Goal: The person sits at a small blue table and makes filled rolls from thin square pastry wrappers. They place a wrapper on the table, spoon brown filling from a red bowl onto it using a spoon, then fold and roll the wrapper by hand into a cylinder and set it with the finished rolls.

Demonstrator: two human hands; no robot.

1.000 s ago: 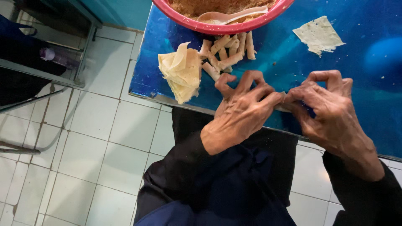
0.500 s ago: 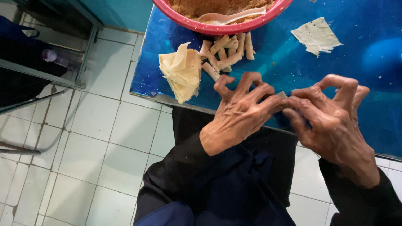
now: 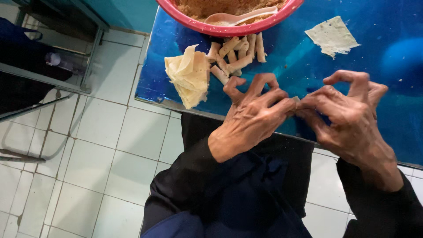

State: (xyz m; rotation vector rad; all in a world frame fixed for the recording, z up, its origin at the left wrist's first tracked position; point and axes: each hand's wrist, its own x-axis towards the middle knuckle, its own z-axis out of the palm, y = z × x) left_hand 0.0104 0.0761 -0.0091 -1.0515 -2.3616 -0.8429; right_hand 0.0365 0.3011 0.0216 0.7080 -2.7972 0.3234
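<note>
Left hand (image 3: 253, 117) and right hand (image 3: 348, 117) pinch a small pale wrapper roll (image 3: 296, 100) between fingertips — above the blue table (image 3: 282, 75).

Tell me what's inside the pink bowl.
The pink bowl holds a brown crumbly filling with a pale spoon lying on it. The frame's top edge cuts off most of the bowl, so the rest of its contents can't be seen.

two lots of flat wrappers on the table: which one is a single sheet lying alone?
The single wrapper near the table's far right side, beyond the right hand. The other lot is a stack of many sheets at the left edge, beside the rolls.
</note>
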